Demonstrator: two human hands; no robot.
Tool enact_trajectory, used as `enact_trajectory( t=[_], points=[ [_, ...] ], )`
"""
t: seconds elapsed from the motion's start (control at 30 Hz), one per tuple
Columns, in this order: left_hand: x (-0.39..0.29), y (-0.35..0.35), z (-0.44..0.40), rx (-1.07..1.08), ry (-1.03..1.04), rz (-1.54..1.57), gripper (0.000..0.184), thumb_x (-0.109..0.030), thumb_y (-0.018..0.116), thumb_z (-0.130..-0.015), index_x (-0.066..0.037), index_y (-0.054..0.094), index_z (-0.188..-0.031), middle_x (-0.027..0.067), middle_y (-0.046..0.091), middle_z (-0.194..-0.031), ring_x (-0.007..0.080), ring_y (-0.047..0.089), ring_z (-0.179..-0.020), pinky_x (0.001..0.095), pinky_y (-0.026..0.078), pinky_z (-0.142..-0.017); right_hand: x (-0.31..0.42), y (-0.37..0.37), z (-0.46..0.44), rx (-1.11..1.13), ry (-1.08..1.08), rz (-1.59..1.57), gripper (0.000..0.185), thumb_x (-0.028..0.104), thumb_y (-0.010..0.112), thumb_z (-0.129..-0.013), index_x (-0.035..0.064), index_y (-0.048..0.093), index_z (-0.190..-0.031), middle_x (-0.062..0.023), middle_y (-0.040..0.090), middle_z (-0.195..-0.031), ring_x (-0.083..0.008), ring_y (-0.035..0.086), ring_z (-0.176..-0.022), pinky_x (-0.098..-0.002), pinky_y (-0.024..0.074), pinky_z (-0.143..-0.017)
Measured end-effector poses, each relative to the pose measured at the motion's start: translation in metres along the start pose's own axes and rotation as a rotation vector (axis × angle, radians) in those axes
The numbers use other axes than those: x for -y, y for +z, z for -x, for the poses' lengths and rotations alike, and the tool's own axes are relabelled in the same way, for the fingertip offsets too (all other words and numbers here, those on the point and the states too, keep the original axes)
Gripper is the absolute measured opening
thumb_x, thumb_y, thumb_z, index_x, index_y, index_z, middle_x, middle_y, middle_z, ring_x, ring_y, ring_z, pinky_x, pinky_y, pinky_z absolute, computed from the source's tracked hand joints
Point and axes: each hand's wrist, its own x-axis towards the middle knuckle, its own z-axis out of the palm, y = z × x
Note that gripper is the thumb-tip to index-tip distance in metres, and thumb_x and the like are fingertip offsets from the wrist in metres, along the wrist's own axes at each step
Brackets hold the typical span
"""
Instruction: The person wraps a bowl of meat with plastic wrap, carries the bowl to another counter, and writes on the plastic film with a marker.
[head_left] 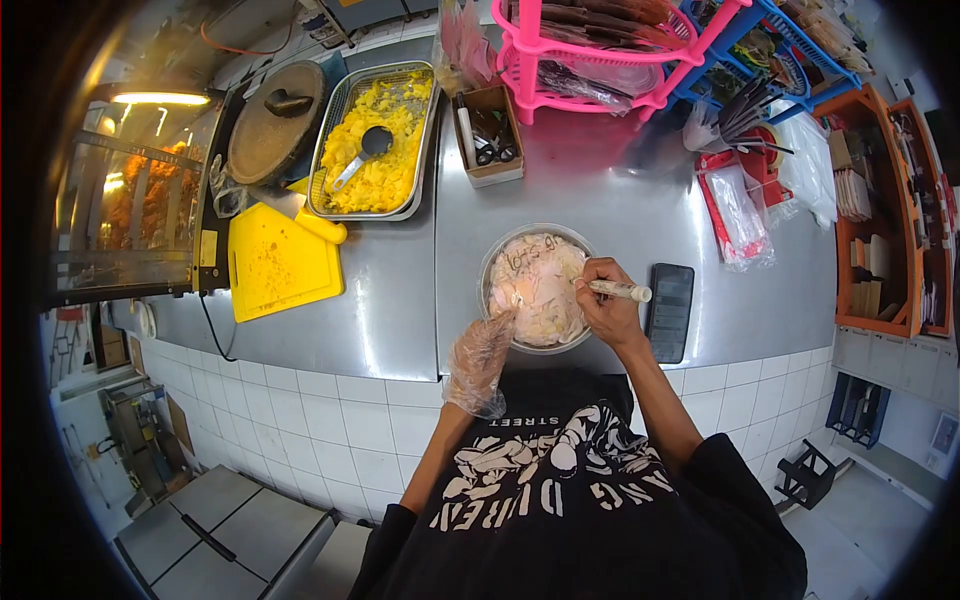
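A round metal bowl (pixel 487 268) sits on the steel counter in front of me, filled with pale pinkish raw meat (pixel 545 285) that looks covered by clear plastic. Dark handwritten marks show on the far part of that cover. My right hand (pixel 610 308) is closed around a whitish marker pen (pixel 624 290) at the bowl's right side; the pen's tip is hidden by the fingers. In a clear plastic glove, my left hand (pixel 477 360) is at the near-left rim, its fingers closed on the bowl's edge.
A black phone (pixel 669 313) lies right of the bowl. Leftward are a yellow cutting board (pixel 283 262), a tray (pixel 421 188) of yellow food with a scoop, and a glass display case (pixel 135 200). Behind stand a box of tools (pixel 495 172) and a pink rack (pixel 515 75).
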Motion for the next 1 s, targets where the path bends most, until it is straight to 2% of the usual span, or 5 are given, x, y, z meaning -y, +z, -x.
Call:
enact_trajectory(
  t=[0.17, 0.4, 0.57, 0.87, 1.0],
  points=[
    [-0.001, 0.000, -0.001, -0.016, 0.020, 0.027, 0.027, -0.008, 0.065, -0.087, -0.014, 0.068, -0.113, 0.0125, 0.061, -0.081, 0.0310, 0.060, -0.071, 0.0400, 0.048, -0.062, 0.007, 0.002, -0.006, -0.100, -0.028, -0.023, 0.015, -0.002, 0.064, -0.084, 0.0044, 0.054, -0.093, -0.0033, 0.056, -0.091, -0.0072, 0.050, -0.075, -0.0232, 0.0437, -0.063],
    [-0.009, -0.005, -0.003, 0.029, -0.045, 0.032, 0.026, -0.010, 0.064, -0.088, -0.014, 0.068, -0.113, 0.0128, 0.061, -0.082, 0.0303, 0.061, -0.071, 0.0395, 0.048, -0.062, 0.010, 0.006, -0.011, -0.020, -0.043, 0.084, 0.014, -0.001, 0.065, -0.084, 0.0037, 0.054, -0.091, -0.0051, 0.058, -0.092, -0.0078, 0.051, -0.069, -0.0243, 0.0448, -0.059],
    [-0.003, -0.002, -0.002, -0.004, 0.011, 0.037, 0.027, -0.009, 0.063, -0.088, -0.014, 0.067, -0.114, 0.0131, 0.062, -0.082, 0.0306, 0.061, -0.071, 0.0394, 0.048, -0.063, 0.011, 0.001, -0.011, 0.028, -0.104, 0.118, 0.015, -0.003, 0.064, -0.080, 0.0034, 0.053, -0.087, -0.0060, 0.058, -0.087, -0.0103, 0.050, -0.067, -0.0254, 0.0448, -0.059],
    [0.001, 0.000, -0.001, -0.015, 0.024, 0.045, 0.031, -0.005, 0.065, -0.086, -0.016, 0.067, -0.115, 0.0124, 0.061, -0.081, 0.0301, 0.061, -0.070, 0.0391, 0.048, -0.061, 0.004, 0.001, -0.001, -0.073, 0.013, -0.050, 0.014, -0.003, 0.063, -0.081, 0.0038, 0.053, -0.089, -0.0032, 0.057, -0.088, -0.0080, 0.049, -0.071, -0.0227, 0.0431, -0.062],
    [-0.003, -0.001, -0.002, -0.016, 0.029, 0.019, 0.032, -0.005, 0.065, -0.086, -0.016, 0.066, -0.116, 0.0123, 0.061, -0.080, 0.0301, 0.061, -0.070, 0.0388, 0.048, -0.061, 0.005, 0.002, -0.007, -0.073, 0.007, -0.004, 0.014, 0.002, 0.064, -0.083, 0.0037, 0.053, -0.090, -0.0050, 0.056, -0.085, -0.0088, 0.049, -0.062, -0.0250, 0.0427, -0.055]
  ],
)
